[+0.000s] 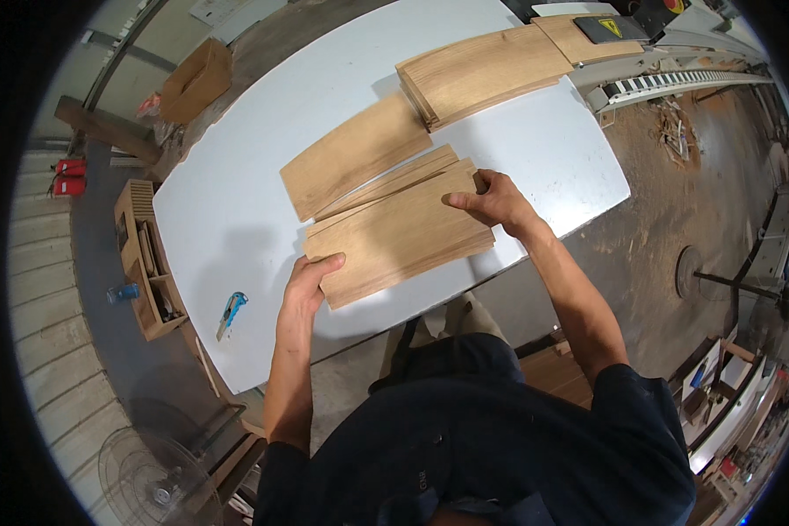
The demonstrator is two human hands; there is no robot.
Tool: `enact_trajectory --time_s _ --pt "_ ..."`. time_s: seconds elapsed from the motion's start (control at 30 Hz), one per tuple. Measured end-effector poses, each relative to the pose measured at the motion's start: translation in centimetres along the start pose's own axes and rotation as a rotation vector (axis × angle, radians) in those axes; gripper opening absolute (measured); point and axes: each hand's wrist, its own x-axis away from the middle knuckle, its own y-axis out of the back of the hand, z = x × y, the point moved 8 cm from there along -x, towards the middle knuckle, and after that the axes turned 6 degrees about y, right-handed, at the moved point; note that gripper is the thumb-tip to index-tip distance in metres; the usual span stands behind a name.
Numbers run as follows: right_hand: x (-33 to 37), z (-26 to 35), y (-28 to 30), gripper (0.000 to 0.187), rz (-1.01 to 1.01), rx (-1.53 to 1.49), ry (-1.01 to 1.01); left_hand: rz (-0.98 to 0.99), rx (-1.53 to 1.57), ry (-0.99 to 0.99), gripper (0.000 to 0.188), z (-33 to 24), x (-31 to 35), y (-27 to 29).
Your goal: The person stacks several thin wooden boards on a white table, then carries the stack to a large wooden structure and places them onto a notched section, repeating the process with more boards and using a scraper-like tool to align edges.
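Note:
A small stack of light-brown wooden boards point(394, 241) is gripped at both ends over the near side of the white table point(228, 188). My left hand point(309, 279) closes on its left end, thumb on top and fingers hidden beneath. At the far right corner, my right hand point(496, 202) holds the stack with its thumb flat on the upper face. Just behind it, thinner boards point(386, 181) lie slightly fanned out. Beyond those rests another single-looking board point(357, 153). A taller board pile point(491, 72) stands toward the back right.
A blue utility knife point(232, 313) lies at the table's left. Back right, a machine with a roller track point(675, 83) meets the table, a board under its guard. A wooden cabinet point(145, 254) stands left; fans point(162, 491) stand lower left and right. A cardboard box point(198, 79) sits behind.

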Motion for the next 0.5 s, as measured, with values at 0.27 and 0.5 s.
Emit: enact_trajectory --time_s 0.27,0.5 --pt "3.1 1.9 1.7 0.088 -0.003 -0.289 0.269 -0.129 -0.052 -0.456 0.075 0.1 2.5 -1.3" --pt "3.9 3.4 2.7 0.103 0.010 0.126 0.577 -0.221 -0.178 -0.836 0.083 1.9 2.4 -1.3"
